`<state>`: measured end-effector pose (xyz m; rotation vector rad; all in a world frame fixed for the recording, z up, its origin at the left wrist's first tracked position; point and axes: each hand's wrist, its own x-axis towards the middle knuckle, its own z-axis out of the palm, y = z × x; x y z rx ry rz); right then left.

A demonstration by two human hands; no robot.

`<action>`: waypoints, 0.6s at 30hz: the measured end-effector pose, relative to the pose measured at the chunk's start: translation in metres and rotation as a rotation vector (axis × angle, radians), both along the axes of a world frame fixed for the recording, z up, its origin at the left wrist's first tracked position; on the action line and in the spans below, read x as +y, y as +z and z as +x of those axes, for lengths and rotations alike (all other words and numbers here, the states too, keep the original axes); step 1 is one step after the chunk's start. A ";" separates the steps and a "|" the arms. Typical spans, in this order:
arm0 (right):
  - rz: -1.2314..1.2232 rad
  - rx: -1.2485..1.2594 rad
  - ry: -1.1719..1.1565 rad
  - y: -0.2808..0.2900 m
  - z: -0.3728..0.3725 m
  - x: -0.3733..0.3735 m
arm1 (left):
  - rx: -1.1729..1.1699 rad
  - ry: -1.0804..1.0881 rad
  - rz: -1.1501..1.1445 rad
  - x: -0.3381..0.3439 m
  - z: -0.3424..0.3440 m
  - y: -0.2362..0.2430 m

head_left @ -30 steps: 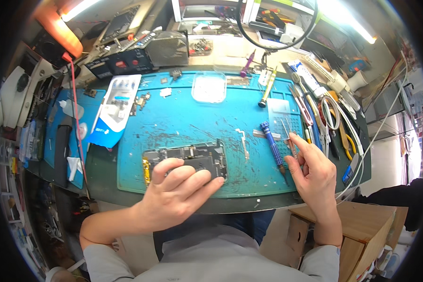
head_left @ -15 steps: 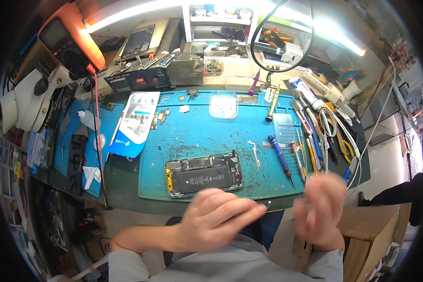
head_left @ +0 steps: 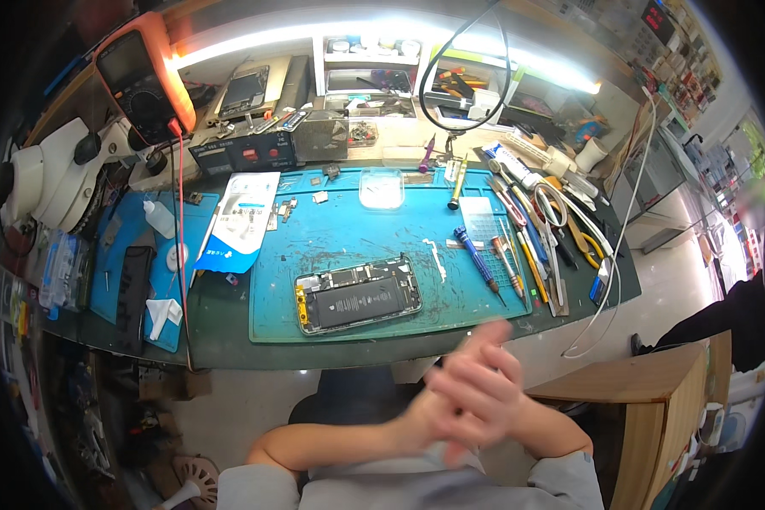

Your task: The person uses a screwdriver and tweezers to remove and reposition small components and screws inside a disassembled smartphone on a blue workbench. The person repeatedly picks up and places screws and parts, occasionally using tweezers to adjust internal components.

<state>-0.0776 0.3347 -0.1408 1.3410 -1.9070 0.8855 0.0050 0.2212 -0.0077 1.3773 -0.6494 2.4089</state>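
My left hand (head_left: 423, 418) and my right hand (head_left: 484, 399) meet over my lap, just off the bench's front edge. Motion smears the fingers. Those of the right seem to lie across the left, and whether anything is between the palms is hidden. On the blue work mat (head_left: 314, 242) rests an opened phone (head_left: 357, 297), its black battery and circuit board bare, with a yellow strip at its left end. Neither hand touches it. Right of the phone are a thin white strip (head_left: 436, 259) and a blue screwdriver (head_left: 478, 263).
Tweezers, pliers (head_left: 588, 242) and other tools crowd the mat's right side. A clear plastic box (head_left: 382, 189) stands at its back. To the left are a white-and-blue packet (head_left: 240, 221), an orange multimeter (head_left: 144, 81) and a white microscope (head_left: 55, 174). A wooden cabinet (head_left: 620, 378) is at right.
My hands, apart before, have come together, the right moving inward to the left. The view has turned a little right, shifting the bench leftward. The phone stays on the mat.
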 end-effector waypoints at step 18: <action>0.143 -0.256 -0.476 0.161 -0.097 -0.037 | 0.156 2.123 -2.614 -0.232 0.054 0.017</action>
